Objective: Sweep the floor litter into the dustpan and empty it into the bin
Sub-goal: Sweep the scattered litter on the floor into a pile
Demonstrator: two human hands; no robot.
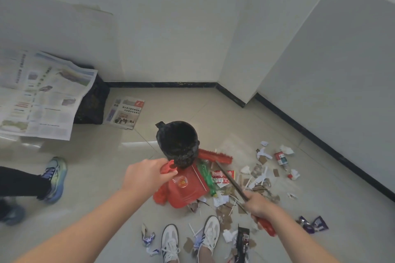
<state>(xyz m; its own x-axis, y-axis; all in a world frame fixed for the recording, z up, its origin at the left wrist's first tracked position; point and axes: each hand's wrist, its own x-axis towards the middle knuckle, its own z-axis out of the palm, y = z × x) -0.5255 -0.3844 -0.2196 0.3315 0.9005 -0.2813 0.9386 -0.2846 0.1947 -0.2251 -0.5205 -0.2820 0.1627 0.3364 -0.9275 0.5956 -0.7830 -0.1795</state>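
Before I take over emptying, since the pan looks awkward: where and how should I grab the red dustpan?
Grip the red dustpan by its looped handle end, where the left hand holds it now, coming from the left, away from the bin. The handle rises clear of the floor; the pan's mouth faces the litter, so that side is crowded.

Red plastic dustpan bears a round orange-red label; its handle loop is red. Broom head is red, with dark shaft and red grip end. Round bin is lined in black. Plastic bottle is green. Floor tiles are pale beige; skirting is black. Trainers are white with dark stripes. Scattered litter is white and brown.
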